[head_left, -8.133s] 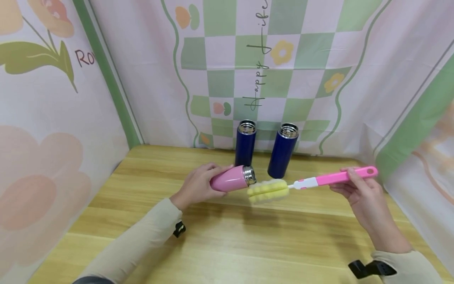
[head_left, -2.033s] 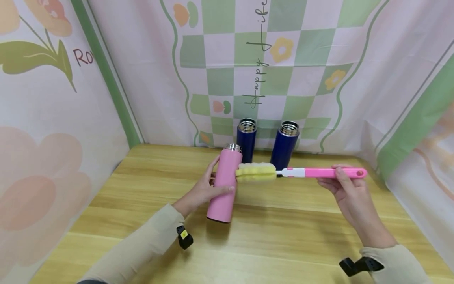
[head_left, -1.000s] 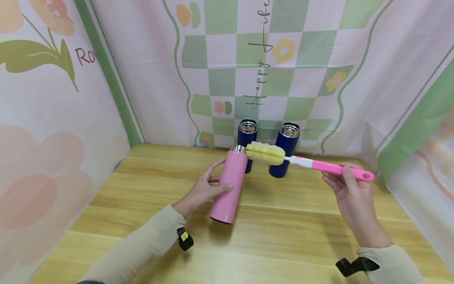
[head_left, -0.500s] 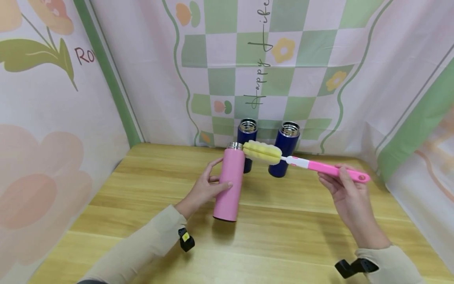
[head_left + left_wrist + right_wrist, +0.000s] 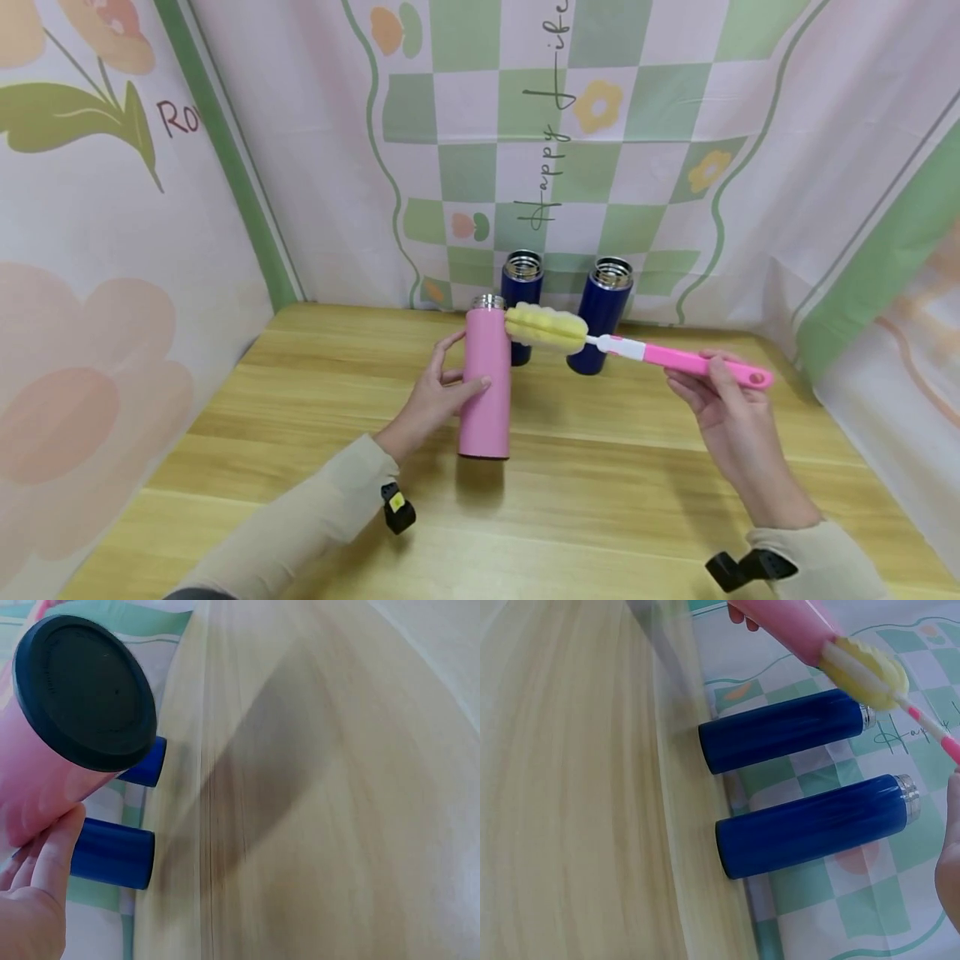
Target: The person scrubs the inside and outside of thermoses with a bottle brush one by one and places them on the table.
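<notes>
My left hand (image 5: 429,402) grips a pink thermos bottle (image 5: 486,375) by its side, thumb across the front. The bottle stands nearly upright, lidless, its steel neck at the top. Its black base (image 5: 86,694) hangs above the table in the left wrist view. With my right hand (image 5: 738,421) I pinch the pink handle of a bottle brush (image 5: 686,360). The yellow sponge head (image 5: 866,673) meets the outside of the pink bottle just below the neck, and its tip is partly hidden there in the head view.
Two dark blue thermos bottles, the left one (image 5: 522,287) and the right one (image 5: 600,312), stand lidless behind the brush, near the back edge of the wooden table (image 5: 615,500). A patterned cloth (image 5: 465,108) hangs right behind them, with more cloth at both sides.
Earlier the pink bottle lay sideways with its mouth toward the brush; now it is upright. Over the last second it has straightened, and the sponge has shifted slightly left along with it.
</notes>
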A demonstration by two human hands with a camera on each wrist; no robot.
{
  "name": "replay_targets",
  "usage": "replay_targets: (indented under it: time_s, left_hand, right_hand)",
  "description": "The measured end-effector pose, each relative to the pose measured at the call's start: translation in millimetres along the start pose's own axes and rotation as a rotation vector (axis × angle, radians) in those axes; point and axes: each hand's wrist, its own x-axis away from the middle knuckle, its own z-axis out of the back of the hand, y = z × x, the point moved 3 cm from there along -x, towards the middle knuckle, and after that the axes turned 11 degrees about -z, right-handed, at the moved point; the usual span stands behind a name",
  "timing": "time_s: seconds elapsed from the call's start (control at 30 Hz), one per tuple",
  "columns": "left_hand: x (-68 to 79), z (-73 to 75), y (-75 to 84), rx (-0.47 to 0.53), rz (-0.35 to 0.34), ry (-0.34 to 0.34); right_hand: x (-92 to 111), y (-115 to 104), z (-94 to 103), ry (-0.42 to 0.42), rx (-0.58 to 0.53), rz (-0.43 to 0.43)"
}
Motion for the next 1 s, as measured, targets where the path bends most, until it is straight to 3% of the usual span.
replay_targets:
  time_s: [0.23,0.33,0.5,0.8,0.9,1.0]
  left_hand:
    - [-2.8,6.8,-2.2,0.117,-0.024,0.067]
    - [-4.0,10.0,-3.3,0.122,-0.028,0.084]
    - [-5.5,14.2,-4.1,0.109,-0.036,0.104]
    - [-4.9,18.4,-1.0,0.124,-0.05,0.104]
    - [-4.4,19.3,-0.5,0.16,-0.049,0.102]
    - [-4.0,19.0,0.9,0.216,-0.063,0.084]
  right_hand:
    - [2.4,2.9,0.2,-0.035,0.093,-0.086]
    - [3.6,2.4,2.1,-0.061,0.137,-0.104]
    - [5.9,0.2,6.1,-0.144,0.117,-0.128]
    - [12.6,-4.4,12.9,-0.186,0.165,-0.183]
    - [14.1,-5.4,14.7,-0.188,0.201,-0.194]
    - [14.6,-5.8,15.2,-0.205,0.168,-0.209]
